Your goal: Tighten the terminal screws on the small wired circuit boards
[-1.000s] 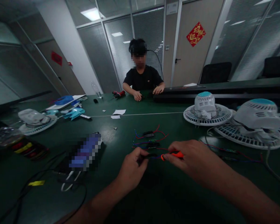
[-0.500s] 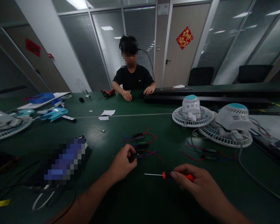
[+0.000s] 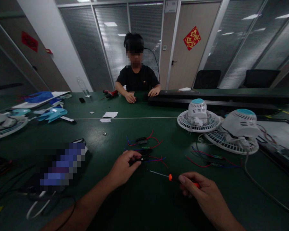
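My left hand [image 3: 124, 168] pinches a small black case with red and blue wires [image 3: 144, 158] low over the green table; the fingers hide part of the case. My right hand [image 3: 204, 189] is closed around the red and black handle of a screwdriver [image 3: 170, 177]. Its thin shaft points left, with the tip near the wired case but apart from it. Just beyond my left hand lie another black case with wires [image 3: 141, 140] and a slim wired piece with a green strip [image 3: 145, 148].
To the right lie green circuit strips with wires [image 3: 216, 156] and two white fan parts, one [image 3: 197, 117] behind the other [image 3: 240, 128]. At left are a blurred-out device [image 3: 62, 166] and blue fan blades [image 3: 53, 114]. A person [image 3: 137, 78] sits opposite, near a red power drill [image 3: 110, 93].
The screwdriver has tilted, its tip now higher than its handle. My left fingers have shifted, so more of the black case's end shows. The view has turned slightly.
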`<action>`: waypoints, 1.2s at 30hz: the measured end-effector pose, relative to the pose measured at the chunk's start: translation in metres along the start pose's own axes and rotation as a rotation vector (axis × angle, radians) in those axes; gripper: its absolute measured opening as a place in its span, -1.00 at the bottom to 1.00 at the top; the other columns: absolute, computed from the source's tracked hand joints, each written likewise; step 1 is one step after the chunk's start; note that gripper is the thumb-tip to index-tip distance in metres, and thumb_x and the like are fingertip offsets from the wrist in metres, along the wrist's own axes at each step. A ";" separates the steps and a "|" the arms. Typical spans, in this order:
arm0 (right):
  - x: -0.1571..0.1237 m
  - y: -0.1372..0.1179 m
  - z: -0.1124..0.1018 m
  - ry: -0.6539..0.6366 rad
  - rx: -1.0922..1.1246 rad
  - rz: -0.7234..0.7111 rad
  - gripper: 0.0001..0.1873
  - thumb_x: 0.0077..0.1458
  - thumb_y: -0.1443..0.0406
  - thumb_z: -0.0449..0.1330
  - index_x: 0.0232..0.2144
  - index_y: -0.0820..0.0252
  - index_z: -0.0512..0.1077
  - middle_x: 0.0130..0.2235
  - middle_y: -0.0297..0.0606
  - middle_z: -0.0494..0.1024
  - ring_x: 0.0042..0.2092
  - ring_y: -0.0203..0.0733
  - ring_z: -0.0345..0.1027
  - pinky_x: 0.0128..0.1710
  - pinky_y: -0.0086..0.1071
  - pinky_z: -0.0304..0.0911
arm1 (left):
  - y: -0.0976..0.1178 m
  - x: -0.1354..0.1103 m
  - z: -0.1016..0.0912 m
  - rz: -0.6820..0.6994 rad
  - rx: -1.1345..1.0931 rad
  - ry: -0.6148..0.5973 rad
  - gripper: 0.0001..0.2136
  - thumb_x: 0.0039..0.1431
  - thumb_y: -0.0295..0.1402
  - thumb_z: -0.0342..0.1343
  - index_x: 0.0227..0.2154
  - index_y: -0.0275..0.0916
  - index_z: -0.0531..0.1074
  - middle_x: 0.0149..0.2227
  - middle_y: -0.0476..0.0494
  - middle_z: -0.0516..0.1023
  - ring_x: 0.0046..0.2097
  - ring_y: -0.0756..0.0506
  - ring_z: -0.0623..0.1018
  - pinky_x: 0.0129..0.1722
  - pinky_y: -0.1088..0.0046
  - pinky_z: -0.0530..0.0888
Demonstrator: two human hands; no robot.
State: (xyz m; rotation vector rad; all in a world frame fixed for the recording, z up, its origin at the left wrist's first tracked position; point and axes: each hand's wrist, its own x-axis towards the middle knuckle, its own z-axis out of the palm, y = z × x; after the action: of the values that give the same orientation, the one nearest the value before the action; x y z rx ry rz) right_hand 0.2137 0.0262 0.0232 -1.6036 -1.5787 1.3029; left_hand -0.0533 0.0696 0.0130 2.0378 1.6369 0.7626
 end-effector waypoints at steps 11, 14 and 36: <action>-0.038 0.017 -0.041 -0.105 0.075 0.233 -0.69 0.13 0.22 0.08 -0.09 0.23 0.32 -0.14 -0.23 0.44 -0.26 -0.23 0.39 -0.31 -0.25 0.32 | -0.016 0.002 0.003 0.201 0.089 0.200 -0.82 0.04 -0.23 0.06 -0.31 -0.15 0.45 -0.30 -0.13 0.53 -0.20 -0.19 0.47 -0.18 0.19 0.39; -0.049 0.024 -0.061 -0.047 -0.008 0.227 -0.68 0.13 0.23 0.08 -0.07 0.22 0.30 -0.12 -0.22 0.43 -0.24 -0.22 0.38 -0.30 -0.24 0.32 | -0.022 0.004 0.003 0.300 0.150 0.214 -0.83 0.04 -0.23 0.04 -0.37 -0.16 0.47 -0.32 -0.15 0.55 -0.23 -0.22 0.48 -0.20 0.15 0.38; 0.017 0.016 -0.127 -0.085 -0.918 -0.102 -0.70 0.12 0.24 0.09 -0.08 0.19 0.32 -0.07 -0.21 0.40 -0.17 -0.19 0.36 -0.22 -0.18 0.29 | 0.041 -0.079 0.011 0.416 0.058 -0.087 -0.86 0.06 -0.51 -0.03 -0.35 -0.19 0.37 -0.40 -0.10 0.45 -0.37 -0.05 0.45 -0.38 0.40 0.42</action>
State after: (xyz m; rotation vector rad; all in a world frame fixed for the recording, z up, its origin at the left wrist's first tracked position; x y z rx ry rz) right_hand 0.3306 0.0711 0.0542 -1.9180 -2.4800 0.5874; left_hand -0.0280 -0.0166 0.0184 2.4536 1.2127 0.7525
